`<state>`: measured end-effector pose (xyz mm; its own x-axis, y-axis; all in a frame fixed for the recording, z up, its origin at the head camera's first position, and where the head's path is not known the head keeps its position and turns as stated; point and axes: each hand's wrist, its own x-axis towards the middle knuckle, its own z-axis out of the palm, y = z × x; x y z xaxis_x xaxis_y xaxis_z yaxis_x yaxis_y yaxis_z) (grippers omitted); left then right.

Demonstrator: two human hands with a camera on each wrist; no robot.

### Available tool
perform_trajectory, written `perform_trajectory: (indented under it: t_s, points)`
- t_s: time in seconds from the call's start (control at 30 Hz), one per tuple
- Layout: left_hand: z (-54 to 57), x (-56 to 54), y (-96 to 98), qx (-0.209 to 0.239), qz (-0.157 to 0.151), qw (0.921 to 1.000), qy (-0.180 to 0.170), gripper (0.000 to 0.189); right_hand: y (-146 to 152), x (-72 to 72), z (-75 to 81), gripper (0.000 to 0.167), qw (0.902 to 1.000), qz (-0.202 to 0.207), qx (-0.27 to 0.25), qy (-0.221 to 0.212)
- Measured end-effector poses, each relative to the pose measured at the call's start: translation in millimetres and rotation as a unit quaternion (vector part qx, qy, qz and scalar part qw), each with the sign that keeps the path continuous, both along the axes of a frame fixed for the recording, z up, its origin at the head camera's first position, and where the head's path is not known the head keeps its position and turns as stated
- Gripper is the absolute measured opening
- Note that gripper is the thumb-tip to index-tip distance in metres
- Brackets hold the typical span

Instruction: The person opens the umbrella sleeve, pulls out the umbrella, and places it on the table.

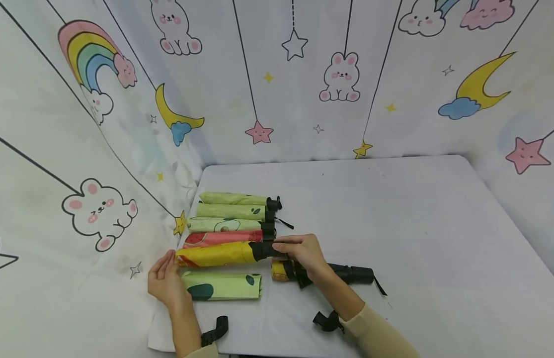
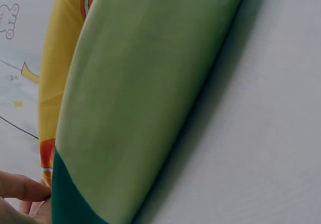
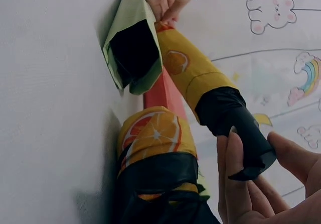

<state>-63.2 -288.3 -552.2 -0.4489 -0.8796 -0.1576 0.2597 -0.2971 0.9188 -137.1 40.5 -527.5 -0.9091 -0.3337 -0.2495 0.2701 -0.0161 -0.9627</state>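
A folded umbrella in a yellow fruit-print sleeve (image 1: pixel 218 254) lies across between both hands. My right hand (image 1: pixel 303 253) pinches its black end (image 3: pixel 246 133) between thumb and fingers. At the opposite tip, the fingertips of my left hand (image 1: pixel 165 278) pinch the yellow cloth. Just in front lies a flat green sleeve (image 1: pixel 227 286) with a dark green patch; its dark open mouth shows in the right wrist view. Under my right forearm is another folded umbrella (image 1: pixel 355 274), mostly black with a yellow orange-slice end and a wrist cord.
Behind the yellow umbrella, a red umbrella (image 1: pixel 223 238) and three light green umbrellas (image 1: pixel 232 212) lie in a row, black ends to the right. All rest on a white table (image 1: pixel 415 209) against a cartoon-print cloth (image 1: pixel 294 109). Black camera mounts sit at both wrists.
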Motion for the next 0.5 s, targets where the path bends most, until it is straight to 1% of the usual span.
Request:
perform_trajectory:
  t_s: [0.2, 0.3, 0.5]
  points:
    - [4.8, 0.3, 2.1, 0.005, -0.001, 1.0000, 0.006, 0.036, 6, -4.0, 4.0, 0.032, 0.9999, 0.002, -0.016, -0.004]
    - [6.7, 0.9, 3.0, 0.009, 0.000, 0.9999, 0.013, 0.035, 9, -3.8, 5.6, 0.033, 0.9997, 0.003, -0.025, 0.001]
    - [9.0, 1.7, 3.6, 0.011, 0.003, 0.9996, 0.026, 0.036, 15, -3.7, 7.3, 0.034, 0.9989, 0.000, -0.046, -0.005]
